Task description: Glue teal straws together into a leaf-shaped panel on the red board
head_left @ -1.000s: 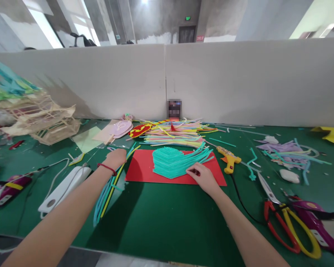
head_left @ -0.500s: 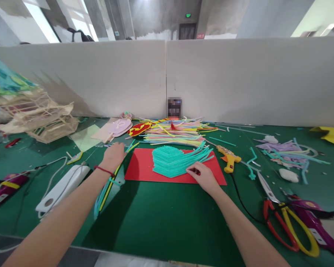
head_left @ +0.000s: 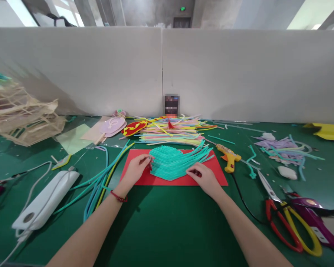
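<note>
A teal leaf shape made of pipe cleaners (head_left: 168, 163) lies on a red rectangular card (head_left: 139, 180). Its strands run into a V-shaped pattern, with loose ends fanning to the upper right. At the left edge of the leaf, my left hand (head_left: 136, 168) is closed in a pinch, thumb and index finger on the rim. My right hand (head_left: 204, 177) pinches the lower right edge, where the strands begin to spread. Left of the card, beside my left forearm, rests a bundle of blue, teal and yellow pipe cleaners (head_left: 100, 185).
Behind the card lies a pile of coloured pipe cleaners (head_left: 172, 135). To the right are a yellow glue gun (head_left: 230, 158) and large scissors (head_left: 284, 213). A white power strip (head_left: 48, 198) with cables lies left. A wooden-stick frame (head_left: 30, 118) stands far left, before a pale partition (head_left: 100, 70).
My left hand has moved right, from above the loose bundle to the left edge of the teal leaf. My right hand has stayed at its lower right edge. The view has shifted slightly.
</note>
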Demonstrator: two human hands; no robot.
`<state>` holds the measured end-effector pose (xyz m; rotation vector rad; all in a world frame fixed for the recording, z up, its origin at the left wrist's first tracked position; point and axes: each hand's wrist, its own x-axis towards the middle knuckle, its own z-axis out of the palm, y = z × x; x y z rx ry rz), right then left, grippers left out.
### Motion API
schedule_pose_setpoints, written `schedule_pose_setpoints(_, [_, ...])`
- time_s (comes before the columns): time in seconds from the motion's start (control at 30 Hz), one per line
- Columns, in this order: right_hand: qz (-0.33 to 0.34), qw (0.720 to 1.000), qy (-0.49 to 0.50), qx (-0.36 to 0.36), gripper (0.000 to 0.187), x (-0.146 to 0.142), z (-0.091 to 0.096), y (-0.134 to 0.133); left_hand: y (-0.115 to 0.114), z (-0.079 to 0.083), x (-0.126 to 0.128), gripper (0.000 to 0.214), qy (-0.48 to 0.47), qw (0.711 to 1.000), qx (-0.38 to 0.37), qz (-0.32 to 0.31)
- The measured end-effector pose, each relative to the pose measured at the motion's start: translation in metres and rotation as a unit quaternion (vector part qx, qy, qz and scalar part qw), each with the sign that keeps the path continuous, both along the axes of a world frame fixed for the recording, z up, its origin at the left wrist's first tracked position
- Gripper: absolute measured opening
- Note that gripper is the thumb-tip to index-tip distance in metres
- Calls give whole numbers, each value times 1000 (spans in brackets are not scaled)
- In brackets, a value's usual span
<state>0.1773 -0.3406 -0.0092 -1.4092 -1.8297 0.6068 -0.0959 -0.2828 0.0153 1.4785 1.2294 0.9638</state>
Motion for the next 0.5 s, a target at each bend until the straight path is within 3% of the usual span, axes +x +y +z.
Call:
schedule_pose_setpoints(0.13, [-4,1000,0,-11,30,0,0,-2,-10,1,1,28,-208,972,-106,-16])
schedule_pose_setpoints(0.2, [-7,1000,0,-13,30,1,0,-2,-12,2,2,29,-266,954,-137,-20])
schedule_pose_setpoints(0.5, [-8,999,-25,-21,36,2,3,-3,-9,-2,-2,36,-292,941,-167,-18])
